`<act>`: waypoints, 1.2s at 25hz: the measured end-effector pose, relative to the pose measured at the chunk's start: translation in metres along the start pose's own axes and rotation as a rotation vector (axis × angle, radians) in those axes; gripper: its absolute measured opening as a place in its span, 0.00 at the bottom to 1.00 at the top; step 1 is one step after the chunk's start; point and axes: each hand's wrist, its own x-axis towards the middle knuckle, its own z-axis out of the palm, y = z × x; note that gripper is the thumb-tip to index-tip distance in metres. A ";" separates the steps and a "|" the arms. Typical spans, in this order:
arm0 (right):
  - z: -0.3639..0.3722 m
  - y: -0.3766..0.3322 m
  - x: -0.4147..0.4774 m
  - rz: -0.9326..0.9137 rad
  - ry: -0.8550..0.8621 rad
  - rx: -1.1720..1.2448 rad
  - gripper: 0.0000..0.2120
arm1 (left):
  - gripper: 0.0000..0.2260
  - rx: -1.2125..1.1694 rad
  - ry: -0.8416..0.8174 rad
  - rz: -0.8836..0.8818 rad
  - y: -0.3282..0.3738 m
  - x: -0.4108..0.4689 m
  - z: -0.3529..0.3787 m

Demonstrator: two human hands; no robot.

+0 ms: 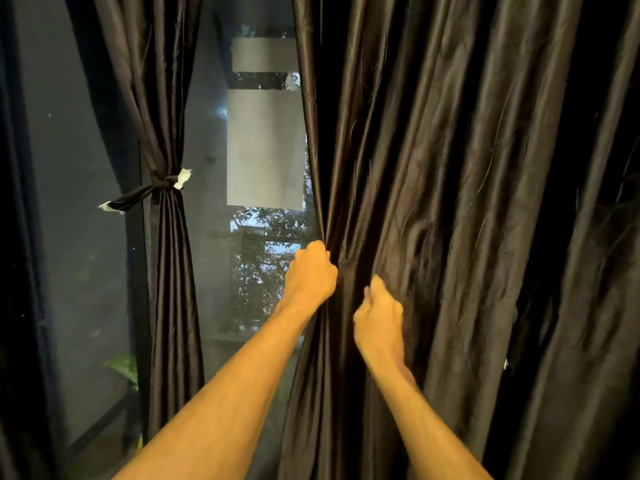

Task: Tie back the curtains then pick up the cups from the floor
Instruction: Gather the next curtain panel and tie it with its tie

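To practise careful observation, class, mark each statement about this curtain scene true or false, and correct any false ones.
1. The left curtain is gathered by a tie. True.
2. The right curtain is already tied back. False: it hangs loose, with no tie around it.
3. The left hand grips the right curtain's inner edge. True.
4. The right hand holds a cup. False: its fingers curl into the right curtain's folds, and no cup shows.
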 end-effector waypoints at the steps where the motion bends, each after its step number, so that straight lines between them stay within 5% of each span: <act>1: 0.009 -0.006 -0.006 -0.063 -0.048 0.011 0.21 | 0.06 -0.009 0.000 -0.004 0.003 0.000 0.004; 9: 0.039 -0.016 -0.016 -0.145 -0.108 -0.033 0.25 | 0.08 -0.149 -0.144 -0.044 0.002 0.010 0.001; 13: 0.039 -0.020 -0.019 -0.132 -0.114 -0.102 0.18 | 0.14 -0.165 -0.242 -0.078 0.010 0.001 -0.007; 17: 0.035 -0.020 -0.024 -0.137 -0.100 -0.125 0.11 | 0.11 0.089 -0.104 0.064 0.016 -0.013 -0.005; 23: 0.007 -0.018 -0.025 -0.234 -0.180 -0.139 0.11 | 0.10 0.063 -0.055 0.135 0.011 -0.011 -0.003; 27: -0.011 0.009 -0.029 -0.232 0.254 -0.247 0.17 | 0.09 0.065 -0.049 0.124 0.012 -0.014 -0.003; 30: -0.035 0.028 -0.012 -0.036 0.647 -0.359 0.26 | 0.14 0.069 -0.057 0.116 0.017 -0.016 0.000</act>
